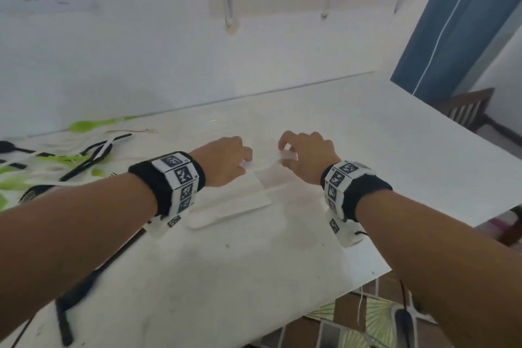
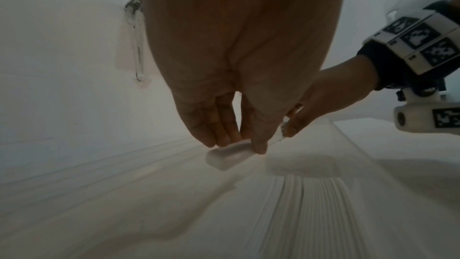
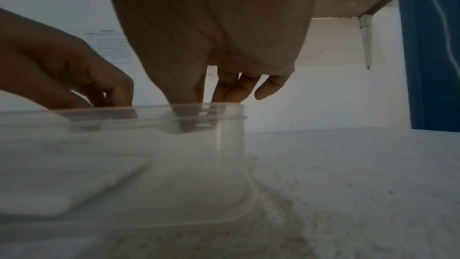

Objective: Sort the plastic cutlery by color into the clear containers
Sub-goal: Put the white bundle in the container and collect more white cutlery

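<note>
Both the left hand (image 1: 226, 159) and right hand (image 1: 306, 157) pinched the clear container (image 3: 219, 125) by its rim; a slack grip risked tipping it.

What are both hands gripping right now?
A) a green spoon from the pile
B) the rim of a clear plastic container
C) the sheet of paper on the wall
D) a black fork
B: the left hand and right hand both pinch the far rim of the clear container, while the green and black cutlery lies untouched off to the left on the table.
</note>
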`<state>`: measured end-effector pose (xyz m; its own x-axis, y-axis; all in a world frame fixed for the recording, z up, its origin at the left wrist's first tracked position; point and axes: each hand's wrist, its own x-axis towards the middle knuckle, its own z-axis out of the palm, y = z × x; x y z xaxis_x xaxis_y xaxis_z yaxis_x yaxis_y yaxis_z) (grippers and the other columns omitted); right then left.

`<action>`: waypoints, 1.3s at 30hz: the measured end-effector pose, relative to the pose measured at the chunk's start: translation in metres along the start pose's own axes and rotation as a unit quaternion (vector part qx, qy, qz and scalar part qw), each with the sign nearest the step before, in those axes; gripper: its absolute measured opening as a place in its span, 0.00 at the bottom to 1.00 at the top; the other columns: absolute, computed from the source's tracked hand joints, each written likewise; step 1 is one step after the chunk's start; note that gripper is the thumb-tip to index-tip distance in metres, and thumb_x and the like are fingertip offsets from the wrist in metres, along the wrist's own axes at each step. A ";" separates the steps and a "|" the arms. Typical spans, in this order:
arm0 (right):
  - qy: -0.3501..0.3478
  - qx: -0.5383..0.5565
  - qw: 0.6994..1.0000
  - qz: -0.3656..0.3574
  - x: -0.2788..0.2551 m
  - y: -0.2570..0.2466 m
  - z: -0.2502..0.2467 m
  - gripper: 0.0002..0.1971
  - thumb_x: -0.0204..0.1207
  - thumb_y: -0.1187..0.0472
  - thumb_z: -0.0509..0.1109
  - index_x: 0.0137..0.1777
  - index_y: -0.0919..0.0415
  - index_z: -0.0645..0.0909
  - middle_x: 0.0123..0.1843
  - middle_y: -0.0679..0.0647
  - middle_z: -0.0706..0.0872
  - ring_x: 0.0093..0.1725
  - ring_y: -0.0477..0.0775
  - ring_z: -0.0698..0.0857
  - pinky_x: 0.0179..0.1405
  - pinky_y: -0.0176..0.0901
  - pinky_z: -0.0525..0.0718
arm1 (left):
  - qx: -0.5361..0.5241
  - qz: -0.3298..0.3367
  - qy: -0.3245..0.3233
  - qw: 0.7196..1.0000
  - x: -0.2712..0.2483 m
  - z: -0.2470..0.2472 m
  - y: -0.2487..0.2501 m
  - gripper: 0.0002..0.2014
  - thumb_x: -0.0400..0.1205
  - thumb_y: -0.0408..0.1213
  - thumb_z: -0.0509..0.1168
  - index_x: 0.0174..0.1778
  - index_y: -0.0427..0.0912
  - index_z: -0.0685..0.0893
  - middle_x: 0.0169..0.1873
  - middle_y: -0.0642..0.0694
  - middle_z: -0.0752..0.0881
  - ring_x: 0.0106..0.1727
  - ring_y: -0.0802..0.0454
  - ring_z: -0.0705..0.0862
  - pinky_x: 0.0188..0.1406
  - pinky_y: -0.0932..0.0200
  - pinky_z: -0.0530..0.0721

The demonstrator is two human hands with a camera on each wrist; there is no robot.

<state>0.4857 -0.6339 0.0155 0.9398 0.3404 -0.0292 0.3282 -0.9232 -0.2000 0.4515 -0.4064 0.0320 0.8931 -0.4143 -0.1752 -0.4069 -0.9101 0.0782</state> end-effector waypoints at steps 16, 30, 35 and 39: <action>-0.025 -0.132 0.990 -0.049 0.043 0.018 0.010 0.12 0.77 0.50 0.73 0.59 0.48 0.83 0.61 0.54 0.76 0.63 0.61 0.73 0.57 0.56 0.70 | 0.136 -0.087 -0.097 0.982 0.047 0.000 0.039 0.10 0.87 0.33 0.61 0.60 0.42 0.85 0.58 0.42 0.87 0.57 0.38 0.87 0.49 0.54 0.81; 0.026 -0.086 0.994 -0.059 0.039 0.020 0.005 0.21 0.81 0.34 0.60 0.53 0.46 0.88 0.59 0.52 0.80 0.62 0.59 0.77 0.62 0.58 0.75 | 0.027 -0.101 -0.062 0.993 0.042 -0.004 0.028 0.12 0.89 0.46 0.63 0.53 0.45 0.88 0.49 0.49 0.88 0.51 0.46 0.86 0.58 0.50 0.85; 0.047 0.153 0.985 -0.068 0.043 -0.009 -0.017 0.15 0.83 0.41 0.64 0.61 0.49 0.79 0.52 0.48 0.79 0.55 0.56 0.82 0.53 0.51 0.82 | -0.136 -0.152 0.072 0.976 0.007 -0.027 0.005 0.19 0.85 0.58 0.66 0.70 0.55 0.81 0.50 0.57 0.86 0.52 0.54 0.84 0.61 0.54 0.81; -0.025 0.240 0.965 -0.106 0.053 -0.068 -0.037 0.26 0.82 0.38 0.67 0.74 0.49 0.73 0.57 0.50 0.86 0.58 0.55 0.85 0.63 0.53 0.82 | -0.106 -0.243 0.086 0.960 -0.045 -0.049 -0.039 0.33 0.83 0.62 0.67 0.81 0.52 0.67 0.69 0.48 0.79 0.67 0.49 0.80 0.68 0.49 0.77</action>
<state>0.5168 -0.5600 0.0634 0.8469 0.5314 0.0176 0.4195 -0.6475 -0.6362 0.4365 -0.3528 0.0847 0.9934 0.0828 -0.0793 0.0990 -0.9682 0.2296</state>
